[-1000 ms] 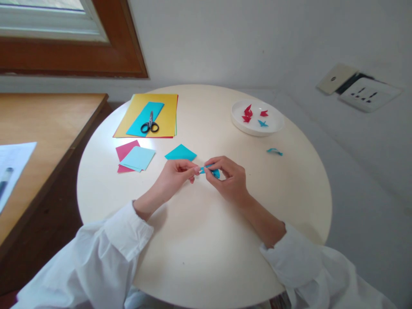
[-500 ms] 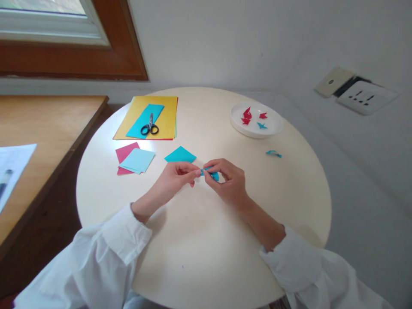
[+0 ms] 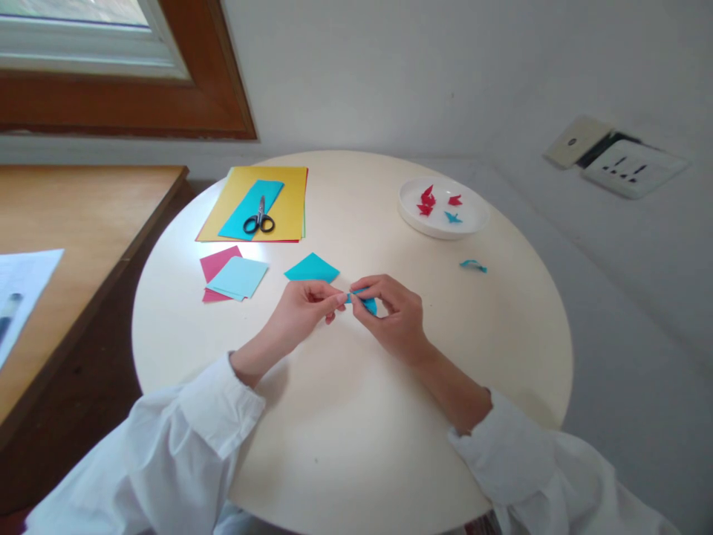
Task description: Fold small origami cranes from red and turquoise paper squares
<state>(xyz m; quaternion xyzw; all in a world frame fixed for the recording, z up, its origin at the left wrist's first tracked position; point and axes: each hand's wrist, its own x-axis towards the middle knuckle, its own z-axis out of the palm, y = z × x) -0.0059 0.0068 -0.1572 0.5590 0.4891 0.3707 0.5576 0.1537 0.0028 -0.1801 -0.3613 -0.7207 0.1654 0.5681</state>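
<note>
A small folded piece of blue paper (image 3: 368, 302) is held between both hands above the middle of the round cream table (image 3: 356, 431). My left hand (image 3: 304, 308) pinches its left end with thumb and forefinger. My right hand (image 3: 390, 312) pinches its right part, fingers curled over it so most of the paper is hidden. A flat blue paper square (image 3: 312, 268) lies on the table just behind my left hand.
Black scissors (image 3: 260, 218) rest on a blue strip over yellow sheets (image 3: 290, 200) at the back left. Pink and pale blue squares (image 3: 237, 276) lie nearer. A white plate (image 3: 444, 227) holds small red and blue folded shapes. A blue scrap (image 3: 473, 265) lies right. A wooden desk (image 3: 72, 223) stands left.
Both hands stay pinched on the blue paper with only slight finger shifts. The view moved a little between the oldest frame and now.
</note>
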